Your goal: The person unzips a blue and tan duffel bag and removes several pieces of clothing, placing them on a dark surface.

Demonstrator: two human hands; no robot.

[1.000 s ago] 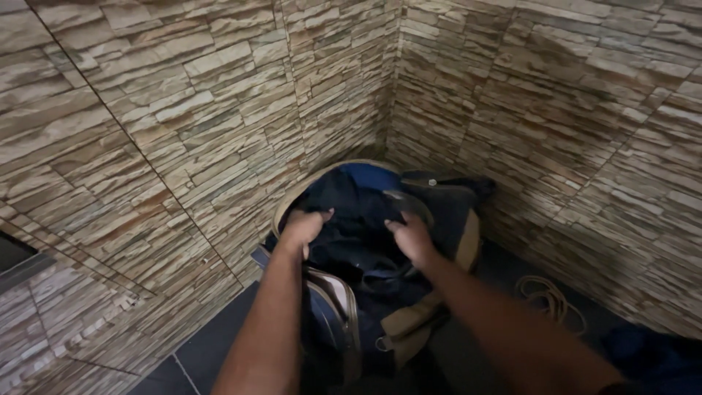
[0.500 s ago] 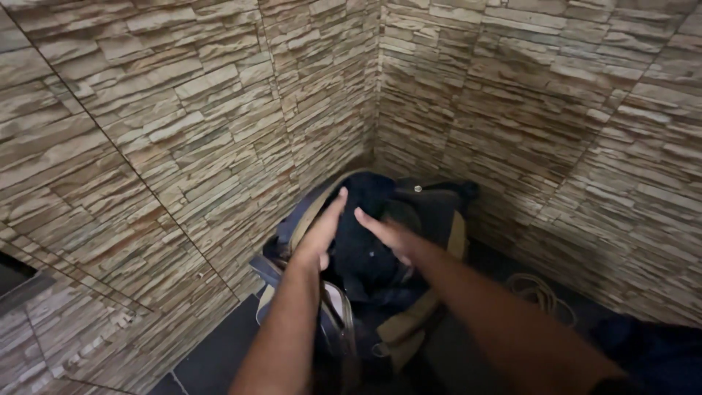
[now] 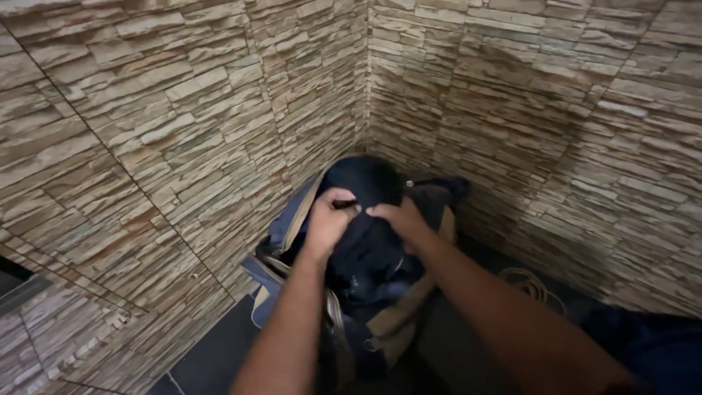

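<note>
The bag (image 3: 344, 292) stands in the far corner where the two stone walls (image 3: 146, 146) meet, mouth up, its long axis running from near to far. The left hand (image 3: 329, 219) and right hand (image 3: 401, 218) are both curled shut on the dark cloth (image 3: 362, 241) bulging from the mouth. The step looks like packing; the next move likely calls for pressing the bundle down. A rope (image 3: 523, 281) lies on the floor to the right

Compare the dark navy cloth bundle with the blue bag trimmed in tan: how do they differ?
The dark navy cloth bundle is plain, soft and rounded; the blue bag trimmed in tan has straps and a metal ring. The left hand and right hand grip the bundle, not the bag. Both sit in the stone-tiled corner.
</note>
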